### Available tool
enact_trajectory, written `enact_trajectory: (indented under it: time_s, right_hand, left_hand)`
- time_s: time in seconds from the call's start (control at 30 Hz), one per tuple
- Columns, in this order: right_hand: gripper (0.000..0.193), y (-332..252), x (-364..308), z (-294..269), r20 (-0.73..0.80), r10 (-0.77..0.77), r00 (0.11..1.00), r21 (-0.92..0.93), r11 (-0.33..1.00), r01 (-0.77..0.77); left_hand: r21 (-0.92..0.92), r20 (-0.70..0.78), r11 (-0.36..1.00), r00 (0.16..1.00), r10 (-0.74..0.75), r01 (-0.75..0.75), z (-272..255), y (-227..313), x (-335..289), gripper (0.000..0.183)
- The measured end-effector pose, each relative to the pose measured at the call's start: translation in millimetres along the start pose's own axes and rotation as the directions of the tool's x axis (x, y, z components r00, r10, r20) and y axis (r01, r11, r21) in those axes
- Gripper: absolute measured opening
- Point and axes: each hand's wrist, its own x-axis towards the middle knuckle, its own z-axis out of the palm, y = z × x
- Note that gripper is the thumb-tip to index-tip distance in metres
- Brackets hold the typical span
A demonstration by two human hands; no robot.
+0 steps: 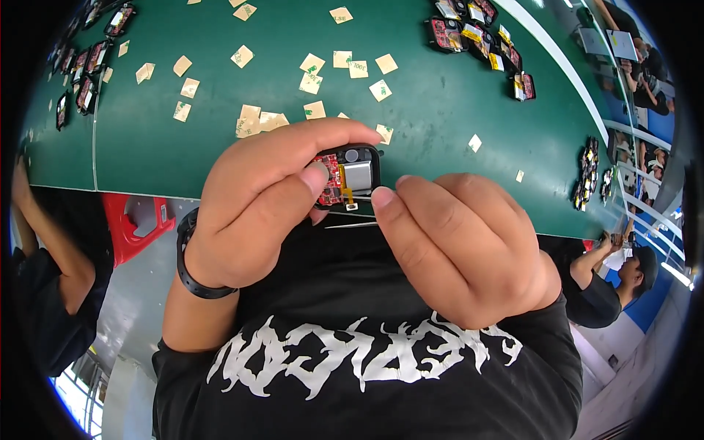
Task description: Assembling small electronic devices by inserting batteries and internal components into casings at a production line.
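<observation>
My left hand (268,194) is closed round a small black device housing (377,170), held just over the table's near edge. Inside the open housing show a red circuit board (331,183), a silver battery pouch (358,177) and a yellow flex cable (349,195) with a small white-edged end. Thumb and forefinger of my right hand (458,242) are pinched together at the housing's lower right corner. A thin, light metallic line runs from that pinch toward the cable end; what the fingers hold is too small to name. Below the housing, another thin silvery strip (352,225) shows against my shirt.
Cream adhesive squares (249,121) lie scattered over the green table (433,139). Similar opened devices cluster at the far right (480,33), far left (92,62) and right edge (587,176). A red stool (136,227) stands below left. Other people sit at both sides.
</observation>
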Motion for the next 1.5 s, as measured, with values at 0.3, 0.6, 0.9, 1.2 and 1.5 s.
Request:
enact_trajectory:
  time_s: [0.3,0.6,0.9,1.2,1.5]
  right_hand:
    - [0.035,1.5,2.0,-4.3,0.058,0.016,0.998,0.073,0.997,-0.02]
    - [0.031,3.1,1.2,-8.9,0.114,0.038,0.993,0.135,0.989,-0.053]
    - [0.03,7.9,-0.6,-2.0,0.064,0.047,0.997,0.234,0.97,-0.061]
    - [0.031,-5.2,1.2,0.6,-0.015,0.004,1.0,-0.048,0.999,-0.005]
    - [0.034,-0.2,-2.9,3.8,-0.039,-0.004,0.999,0.077,0.997,0.007]
  left_hand:
    - [-0.004,0.012,1.0,1.0,-0.018,0.018,-0.8,1.4,-0.9,0.049]
    - [0.025,0.045,0.999,0.998,-0.037,0.036,-2.8,1.6,-0.5,0.048]
    - [0.102,0.056,0.995,0.998,-0.004,-0.002,-4.4,1.2,-0.7,0.047]
    - [0.033,-0.027,0.999,1.0,0.0,0.0,1.7,-0.5,-0.4,0.047]
    - [0.086,0.012,0.996,1.0,0.013,-0.014,0.5,-0.3,-0.8,0.044]
